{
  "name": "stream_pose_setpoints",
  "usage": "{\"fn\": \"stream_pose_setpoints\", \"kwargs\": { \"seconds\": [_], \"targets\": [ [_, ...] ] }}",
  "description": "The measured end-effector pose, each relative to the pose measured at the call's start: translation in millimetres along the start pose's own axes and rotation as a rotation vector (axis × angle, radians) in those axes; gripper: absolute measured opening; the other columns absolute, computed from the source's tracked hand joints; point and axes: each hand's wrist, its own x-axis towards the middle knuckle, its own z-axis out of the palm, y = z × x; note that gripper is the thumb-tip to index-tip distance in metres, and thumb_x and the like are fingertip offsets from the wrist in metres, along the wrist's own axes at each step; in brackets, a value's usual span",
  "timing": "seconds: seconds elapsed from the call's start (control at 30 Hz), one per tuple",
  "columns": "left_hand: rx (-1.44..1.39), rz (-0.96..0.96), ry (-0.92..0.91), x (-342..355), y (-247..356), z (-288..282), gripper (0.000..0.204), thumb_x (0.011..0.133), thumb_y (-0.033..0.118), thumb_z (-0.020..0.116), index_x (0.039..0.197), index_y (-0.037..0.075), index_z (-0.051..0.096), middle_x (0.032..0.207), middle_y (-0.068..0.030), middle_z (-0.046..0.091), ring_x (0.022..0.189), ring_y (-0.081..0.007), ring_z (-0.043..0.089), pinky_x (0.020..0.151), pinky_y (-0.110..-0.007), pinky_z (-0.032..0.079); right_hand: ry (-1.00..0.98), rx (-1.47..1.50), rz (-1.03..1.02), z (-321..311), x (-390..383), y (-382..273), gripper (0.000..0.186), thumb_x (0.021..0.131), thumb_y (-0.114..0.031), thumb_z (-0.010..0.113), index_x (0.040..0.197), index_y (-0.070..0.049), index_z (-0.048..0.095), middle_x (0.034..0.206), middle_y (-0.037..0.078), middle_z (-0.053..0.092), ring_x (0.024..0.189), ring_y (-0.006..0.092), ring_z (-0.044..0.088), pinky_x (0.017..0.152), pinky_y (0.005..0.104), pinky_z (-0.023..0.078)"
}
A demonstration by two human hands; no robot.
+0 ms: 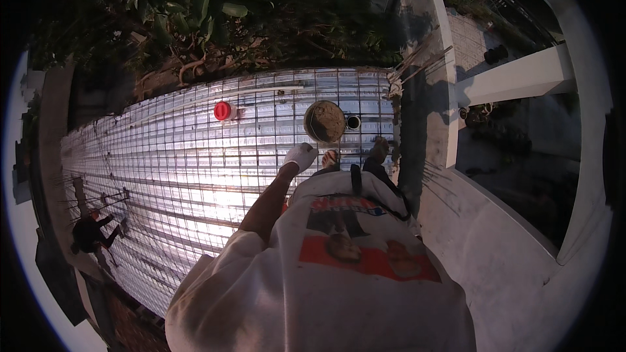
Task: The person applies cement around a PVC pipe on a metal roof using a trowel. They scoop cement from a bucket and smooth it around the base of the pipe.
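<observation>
My left hand [300, 155] wears a white glove and reaches forward at the end of my bare forearm. It hovers just below and left of a round bucket [325, 121] filled with sandy brown material. The fingers look curled, but I cannot tell whether they hold anything. The bucket stands on a steel mesh grid [189, 156] laid over shiny metal decking. My two feet [330, 158] stand on the mesh just below the bucket. My right hand is hidden behind my white printed shirt [352, 254].
A red round cap [223, 111] sits on the mesh to the left. A small dark pipe ring [353, 122] lies right of the bucket. Another person [91, 231] crouches at the far left. A white concrete ledge [430, 111] borders the right; plants [215, 19] lie beyond.
</observation>
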Motion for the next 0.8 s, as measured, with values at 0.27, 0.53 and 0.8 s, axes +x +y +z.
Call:
{"fn": "stream_pose_setpoints", "kwargs": {
  "seconds": [0.27,0.53,0.8],
  "targets": [
    [-0.143,-0.428,-0.028,-70,-281,34,0.037,0.104,0.033,0.053,0.101,0.004,0.076,0.103,-0.0201,0.077,0.1,-0.0358,0.075,0.084,-0.05,0.058,-0.083,-0.077,-0.05,39,1,-14,0.027,0.1,-0.028,0.07,0.098,-0.001,0.074,0.078,0.011,0.073,0.065,0.0228,0.07,0.061,0.0423,0.053],
    [-0.848,-0.447,0.078,-62,-159,27,0.03,0.098,0.033,0.061,0.095,0.004,0.07,0.084,-0.0061,0.07,0.07,-0.0159,0.065,0.063,-0.035,0.05,0.01,-0.131,0.033,-11,-6,10,0.028,0.099,-0.029,0.07,0.099,-0.001,0.074,0.078,0.011,0.073,0.066,0.0237,0.07,0.062,0.0427,0.054],
    [-0.81,-0.205,0.048,-29,-94,12,0.04,0.097,0.036,0.061,0.096,-0.003,0.07,0.083,-0.0088,0.069,0.072,-0.0175,0.064,0.07,-0.036,0.053,0.06,0.064,-0.023,-6,-9,-47,0.029,0.099,-0.029,0.07,0.1,-0.001,0.074,0.079,0.011,0.073,0.067,0.0245,0.07,0.063,0.043,0.054]
  ]
}}
